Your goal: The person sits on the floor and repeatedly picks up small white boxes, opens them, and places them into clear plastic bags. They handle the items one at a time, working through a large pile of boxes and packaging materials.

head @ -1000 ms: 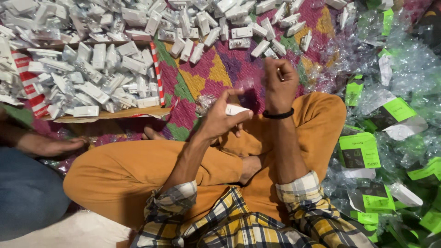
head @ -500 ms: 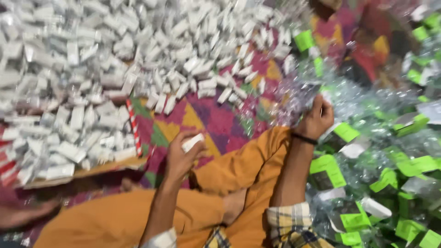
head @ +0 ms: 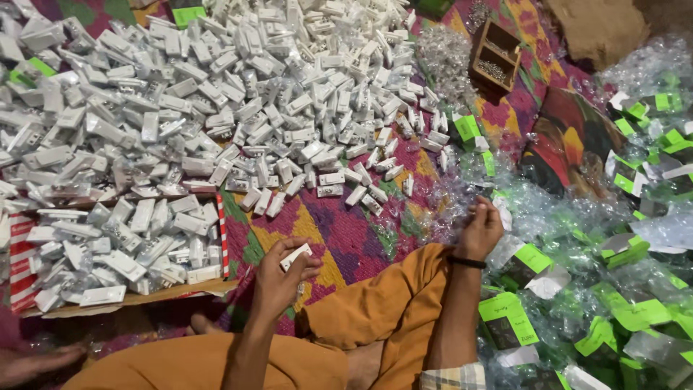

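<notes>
White plastic piece (head: 296, 256) in left hand (head: 278, 282)

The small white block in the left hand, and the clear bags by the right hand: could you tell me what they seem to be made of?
The white block in the left hand looks like moulded plastic: matte, opaque, crisp-edged. The clear bags by the right hand look like thin plastic film: see-through, crinkled, glinting. Their green labels may be paper or card.

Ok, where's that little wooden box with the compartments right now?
In the head view, the small wooden box sits at the upper right on the patterned cloth, just right of the big pile of white plastic parts.
</notes>
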